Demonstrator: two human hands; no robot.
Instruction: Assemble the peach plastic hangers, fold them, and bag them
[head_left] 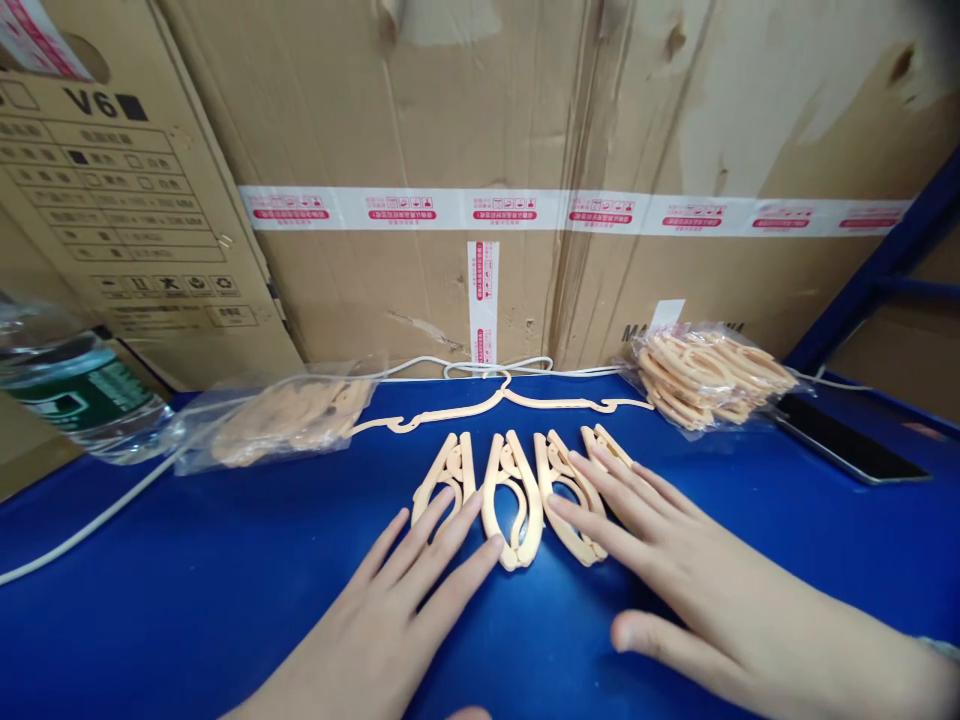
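Several folded, peach-coloured plastic folding hangers lie in a row on the blue tabletop (247, 570). My left hand (409, 590) rests with fingers spread over the leftmost folded hanger (466, 465), one fingertip touching the second folded hanger (534, 510). Over the right end of the row lies my right hand (675, 560), its fingers stretched across the third folded hanger (581, 548) and the rightmost folded hanger (609, 440), which it partly hides. Behind the row, an unfolded hanger (457, 410) is laid out with its hook pointing away from me.
Plastic bags of hangers lie at the left (292, 420) and right (712, 375). A black phone (847, 440) is beside the right bag. A water bottle (82, 385) stands far left near a white cable (97, 535). Cardboard boxes (405, 110) wall off the back; a blue metal frame (885, 250) rises at right.
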